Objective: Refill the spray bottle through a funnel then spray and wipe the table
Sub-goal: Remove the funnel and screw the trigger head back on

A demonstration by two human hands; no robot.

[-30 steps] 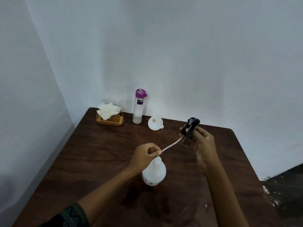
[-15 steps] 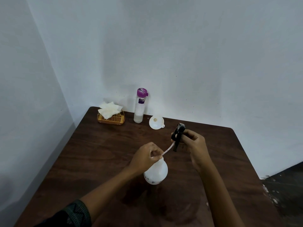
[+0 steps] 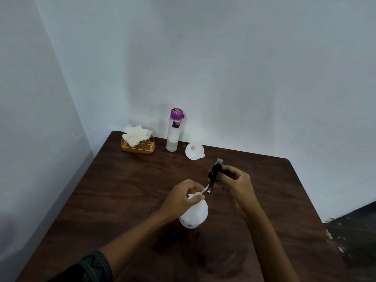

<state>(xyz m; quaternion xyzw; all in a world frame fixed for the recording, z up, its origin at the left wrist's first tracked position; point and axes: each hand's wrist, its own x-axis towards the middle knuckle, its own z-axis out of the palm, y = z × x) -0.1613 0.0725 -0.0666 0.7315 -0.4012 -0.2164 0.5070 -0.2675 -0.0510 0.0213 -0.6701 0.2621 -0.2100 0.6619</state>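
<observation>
Spray bottle point(image 3: 195, 215) stands upright, left hand point(image 3: 183, 198) curled round its neck; right hand point(image 3: 236, 182) pinches the trigger head point(image 3: 214, 173) at 1 o'clock

Dim, soft, bluish light; faint shadows; wide-angle bending at edges; slight blur.

Plain room corner, seemingly a home. Bare pale walls point(image 3: 244, 58) meet beyond the left grip point(image 3: 183, 197), behind a dark wooden desk point(image 3: 122, 190).

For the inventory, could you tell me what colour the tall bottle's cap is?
The cap is purple; head view.
</observation>
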